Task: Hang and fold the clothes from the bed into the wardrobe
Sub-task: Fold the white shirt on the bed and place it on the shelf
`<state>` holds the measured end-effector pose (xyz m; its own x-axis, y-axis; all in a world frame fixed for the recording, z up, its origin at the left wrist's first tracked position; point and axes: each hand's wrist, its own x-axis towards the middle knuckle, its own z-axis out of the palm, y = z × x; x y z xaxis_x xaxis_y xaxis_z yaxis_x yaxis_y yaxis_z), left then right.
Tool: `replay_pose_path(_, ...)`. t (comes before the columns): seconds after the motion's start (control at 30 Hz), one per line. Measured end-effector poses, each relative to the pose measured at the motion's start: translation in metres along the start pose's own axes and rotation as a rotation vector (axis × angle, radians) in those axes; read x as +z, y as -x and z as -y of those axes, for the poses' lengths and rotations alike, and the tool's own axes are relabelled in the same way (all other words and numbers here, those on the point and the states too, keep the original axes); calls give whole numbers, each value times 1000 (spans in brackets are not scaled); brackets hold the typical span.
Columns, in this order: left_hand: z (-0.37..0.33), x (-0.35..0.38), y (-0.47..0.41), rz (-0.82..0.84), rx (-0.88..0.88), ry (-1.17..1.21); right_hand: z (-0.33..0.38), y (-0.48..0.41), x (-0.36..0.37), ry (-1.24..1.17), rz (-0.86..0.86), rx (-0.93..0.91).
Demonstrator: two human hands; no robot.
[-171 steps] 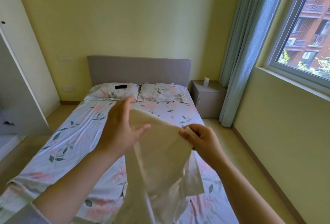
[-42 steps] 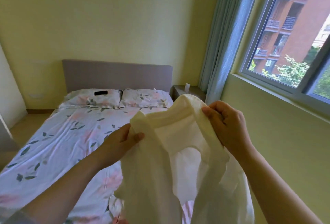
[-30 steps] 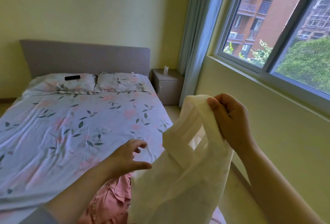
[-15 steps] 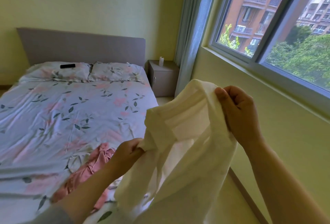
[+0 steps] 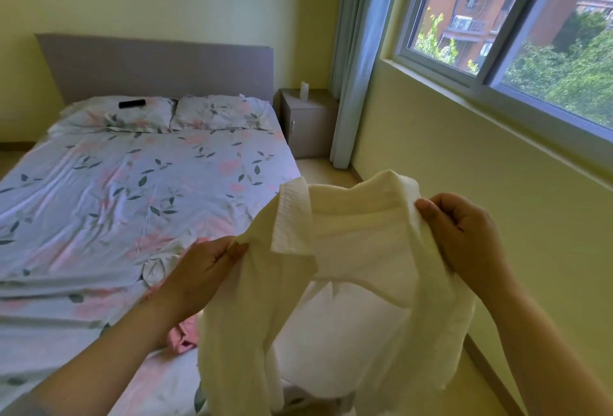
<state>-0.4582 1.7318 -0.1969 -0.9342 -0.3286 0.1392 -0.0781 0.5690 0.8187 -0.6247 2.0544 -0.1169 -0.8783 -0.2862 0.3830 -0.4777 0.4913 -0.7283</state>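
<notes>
A cream-white collared shirt [image 5: 348, 283] hangs in the air over the bed's near right corner, opened out between both hands. My left hand [image 5: 202, 269] pinches its left shoulder edge just below the collar. My right hand [image 5: 464, 236] grips the right shoulder, fingers curled into the fabric. A pink garment [image 5: 184, 332] lies crumpled on the floral bed [image 5: 116, 190], mostly hidden behind my left forearm and the shirt. The wardrobe is out of view.
A black remote [image 5: 132, 103] lies on the left pillow. A grey nightstand [image 5: 308, 123] with a small white bottle stands right of the headboard, beside a blue-grey curtain [image 5: 355, 60]. A yellow wall with a window runs along the right, with a strip of floor below.
My left hand let go of the shirt, reached toward the bed, then took hold again at the left shoulder. The shirt now hangs spread wider, collar facing me. The view shifted right.
</notes>
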Motion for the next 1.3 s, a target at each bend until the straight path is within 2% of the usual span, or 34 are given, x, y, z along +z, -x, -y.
replay_pose_path(0.07,14,5,10,-12,-21,-28,-11,12,10,16,40,21)
replay_pose_path(0.17,40,12,17,74,-54,-43,-33,19,35,11,75,65)
replay_pose_path(0.3,77,15,-3,107,-142,-110,-62,-4,85,41,134,103)
replay_pose_path(0.53,161,33,-95,97,-290,-174,-116,-86,193,30,224,167)
replay_pose_path(0.67,202,60,-155,63,-463,-108,-155,-140,257,67,255,234)
replay_pose_path(0.8,233,87,-186,25,-468,-102,-194,-166,315,176,332,319)
replay_pose_path(1.0,314,93,-178,-37,-590,-40,-212,-142,397,250,529,320)
replay_pose_path(1.13,371,92,-151,10,-733,-101,-208,-100,467,208,718,307)
replay_pose_path(1.3,427,85,-134,28,-791,-235,-203,-57,560,90,909,405)
